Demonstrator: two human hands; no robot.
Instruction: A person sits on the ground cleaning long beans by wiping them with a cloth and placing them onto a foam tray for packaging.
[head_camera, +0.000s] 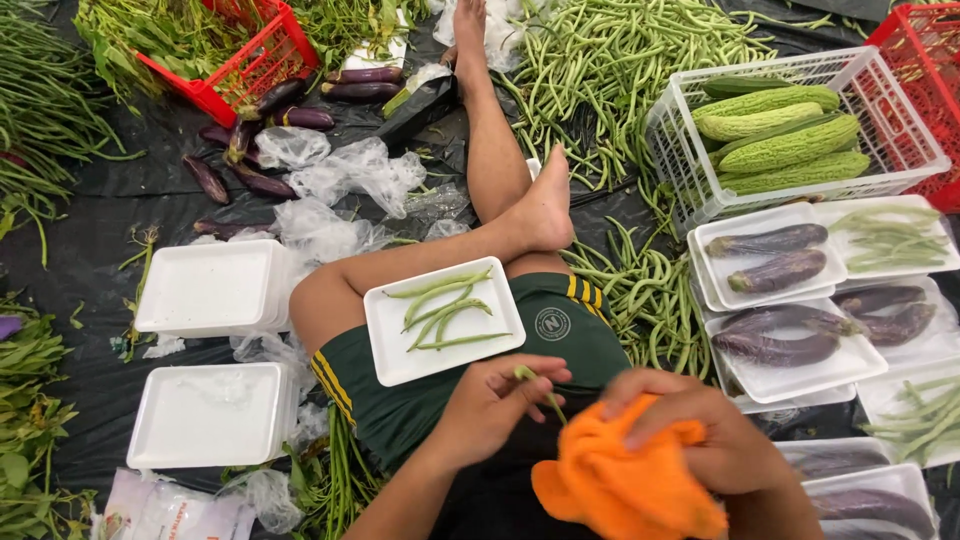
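Observation:
I sit cross-legged on a black sheet. My left hand (495, 405) pinches a green bean (540, 390) by its stem end just above my lap. My right hand (690, 425) is closed on an orange cloth (620, 485) that bunches below the bean. A white foam tray (395, 355) rests on my left knee with several green beans (445, 310) lying in it.
Two stacks of empty foam trays (210, 290) sit at the left. At the right, trays of purple eggplants (775, 270) and beans, and a white crate (905, 140) of bitter gourds. Loose beans (630, 60) pile ahead, red crates (240, 70) behind, plastic bags (350, 175) scattered.

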